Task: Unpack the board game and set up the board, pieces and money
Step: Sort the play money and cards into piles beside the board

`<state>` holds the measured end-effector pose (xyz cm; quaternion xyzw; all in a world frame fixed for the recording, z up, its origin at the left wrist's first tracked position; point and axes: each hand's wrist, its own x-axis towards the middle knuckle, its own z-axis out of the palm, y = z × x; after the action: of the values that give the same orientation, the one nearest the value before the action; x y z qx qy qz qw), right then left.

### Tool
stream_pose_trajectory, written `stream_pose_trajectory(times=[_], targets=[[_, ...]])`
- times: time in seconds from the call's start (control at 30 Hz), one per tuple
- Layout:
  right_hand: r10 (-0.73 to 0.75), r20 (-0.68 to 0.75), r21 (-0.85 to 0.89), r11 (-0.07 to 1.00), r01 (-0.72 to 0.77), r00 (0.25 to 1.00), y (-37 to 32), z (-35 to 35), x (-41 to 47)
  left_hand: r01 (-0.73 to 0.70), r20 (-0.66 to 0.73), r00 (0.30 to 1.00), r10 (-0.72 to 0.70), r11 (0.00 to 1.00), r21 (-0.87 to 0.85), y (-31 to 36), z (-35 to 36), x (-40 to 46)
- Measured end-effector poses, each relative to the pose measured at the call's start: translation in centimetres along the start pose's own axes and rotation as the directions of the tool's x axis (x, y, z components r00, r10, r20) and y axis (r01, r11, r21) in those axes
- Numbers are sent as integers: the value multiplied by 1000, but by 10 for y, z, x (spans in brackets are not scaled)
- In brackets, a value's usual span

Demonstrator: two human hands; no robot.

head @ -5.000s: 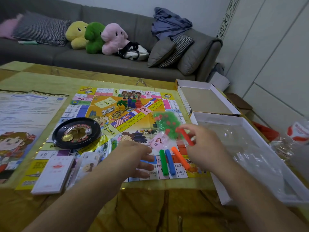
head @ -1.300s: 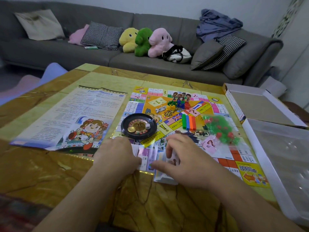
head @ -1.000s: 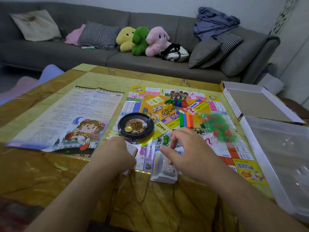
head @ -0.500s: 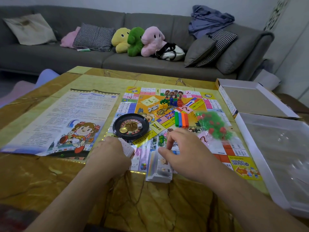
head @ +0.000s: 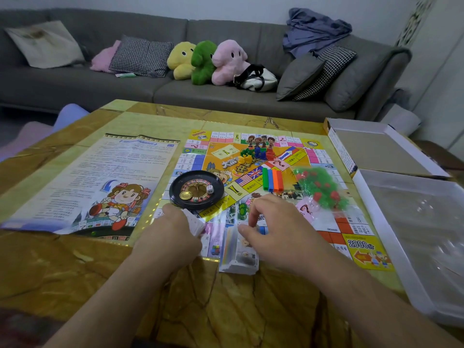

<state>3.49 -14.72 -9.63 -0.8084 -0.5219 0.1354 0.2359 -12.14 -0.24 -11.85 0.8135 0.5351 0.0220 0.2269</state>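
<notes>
Marbled yellow table [head: 62, 267] fills the foreground. At its near edge the left hand [head: 173, 237] curls round a small white card stack [head: 194, 223], and the right hand [head: 278, 234] rests its fingertips [head: 242, 229] on a wrapped money pack [head: 238, 254] lying half on the board [head: 283, 172], half on the table; whether it pinches the pack I cannot tell. Just beyond the hands sits a black roulette wheel [head: 197, 189] holding a die and a gold coin. Right of it lie four coloured sticks [head: 272, 180] side by side, then a bag of green and red houses [head: 320, 188]. Pawns [head: 256, 155] cluster farther up the board. A rules sheet [head: 100, 182] lies left, the open box [head: 376, 149] right. A grey sofa [head: 75, 86] with three plush toys [head: 203, 61] stands behind.
</notes>
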Motion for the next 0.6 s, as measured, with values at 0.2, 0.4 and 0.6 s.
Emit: stream_pose_trajectory(times=[0.2, 0.4, 0.6], targets=[[33, 14, 31, 999, -34, 999, -3, -1, -1, 67, 58, 997, -48, 922, -382, -3, -16, 13], [-20, 54, -21, 1000, 21, 998, -27, 17, 6, 351, 337, 935, -107, 405, -845, -9, -52, 17], [9, 214, -310, 949, 59, 977, -72, 63, 35, 373, 406, 912, 62, 288, -882, -17, -60, 10]])
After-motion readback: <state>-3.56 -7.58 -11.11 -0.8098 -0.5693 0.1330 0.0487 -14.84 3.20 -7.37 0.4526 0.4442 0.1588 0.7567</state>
